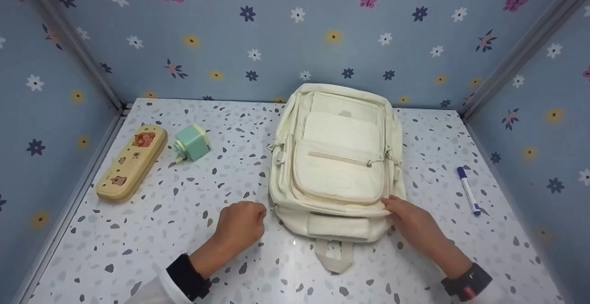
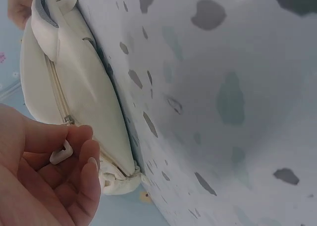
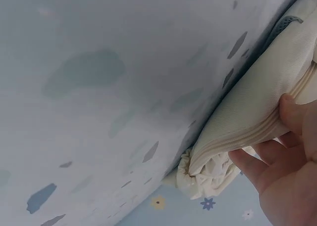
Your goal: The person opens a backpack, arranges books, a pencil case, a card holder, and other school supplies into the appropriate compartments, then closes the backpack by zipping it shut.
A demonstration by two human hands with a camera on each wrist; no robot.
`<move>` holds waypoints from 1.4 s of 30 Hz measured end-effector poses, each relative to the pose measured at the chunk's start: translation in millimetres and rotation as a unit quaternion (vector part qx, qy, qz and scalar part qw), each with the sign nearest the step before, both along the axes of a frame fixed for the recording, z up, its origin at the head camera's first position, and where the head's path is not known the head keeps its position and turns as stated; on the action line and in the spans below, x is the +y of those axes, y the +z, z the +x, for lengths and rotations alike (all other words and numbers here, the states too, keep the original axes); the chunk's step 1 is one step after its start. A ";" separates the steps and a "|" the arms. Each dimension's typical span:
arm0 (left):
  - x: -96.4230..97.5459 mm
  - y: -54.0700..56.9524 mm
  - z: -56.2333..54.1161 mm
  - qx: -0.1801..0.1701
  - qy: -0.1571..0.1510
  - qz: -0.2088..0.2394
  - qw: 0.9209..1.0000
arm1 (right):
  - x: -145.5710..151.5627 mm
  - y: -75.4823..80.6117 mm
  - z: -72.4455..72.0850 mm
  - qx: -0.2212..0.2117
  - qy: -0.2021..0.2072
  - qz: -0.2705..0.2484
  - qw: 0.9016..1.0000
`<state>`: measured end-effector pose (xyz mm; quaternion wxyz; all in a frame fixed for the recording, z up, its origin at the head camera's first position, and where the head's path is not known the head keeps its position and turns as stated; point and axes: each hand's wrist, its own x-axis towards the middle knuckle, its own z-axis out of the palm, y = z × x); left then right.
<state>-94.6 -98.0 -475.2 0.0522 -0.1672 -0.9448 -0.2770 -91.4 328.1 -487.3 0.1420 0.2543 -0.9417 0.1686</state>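
Observation:
A cream backpack (image 1: 339, 175) lies front side up on the speckled table, its top handle loop (image 1: 334, 258) toward me. At its near left corner my left hand (image 1: 242, 225) is curled. In the left wrist view the thumb and forefinger pinch a zipper pull (image 2: 62, 154), whose metal slider (image 2: 69, 120) sits on the side zipper. My right hand (image 1: 415, 223) grips the bag's near right edge. Its thumb (image 3: 292, 112) presses beside the zipper seam in the right wrist view, with the other fingers against the underside of that edge.
On the left side of the table lie a yellow pencil case (image 1: 131, 163) with animal pictures and a green pencil sharpener (image 1: 192, 143). A white marker with blue ends (image 1: 469, 191) lies at the right. Flower-patterned panels (image 1: 295, 32) enclose the back and sides.

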 end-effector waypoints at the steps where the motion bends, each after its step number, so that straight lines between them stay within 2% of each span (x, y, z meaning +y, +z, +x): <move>1: 1.7 -0.6 1.5 -0.003 -0.003 0.003 1.000 | 1.9 -0.6 -1.9 0.000 0.002 0.000 1.000; 9: 12.8 -6.0 8.2 -0.006 -0.025 0.006 1.000 | 14.7 1.0 -13.2 -0.028 -0.010 -0.002 1.000; 14: 17.2 -5.1 10.6 -0.011 -0.038 0.023 0.999 | -3.5 16.5 -10.0 -0.041 -0.024 0.019 0.999; 17: 20.7 -2.9 11.2 -0.006 -0.046 0.032 0.998 | -27.1 28.7 -2.1 -0.026 -0.007 0.019 0.999; 21: 24.1 -0.4 10.6 0.007 -0.051 0.033 0.998 | -57.2 35.0 3.2 -0.011 0.029 0.033 0.999; 26: 27.3 3.7 9.9 0.008 -0.053 0.036 0.998 | -91.3 30.3 4.6 0.002 0.063 0.072 0.995; 32: 30.3 1.4 9.1 0.008 -0.062 0.044 0.997 | -114.0 19.0 -1.6 0.078 0.086 0.078 0.990; 36: 28.4 -2.6 6.4 0.002 -0.047 0.047 0.998 | -117.2 15.2 -3.0 0.113 0.089 0.068 0.987; 42: 19.7 -7.4 -10.6 -0.016 0.020 0.036 0.999 | -114.4 14.1 -0.6 0.132 0.098 0.059 0.985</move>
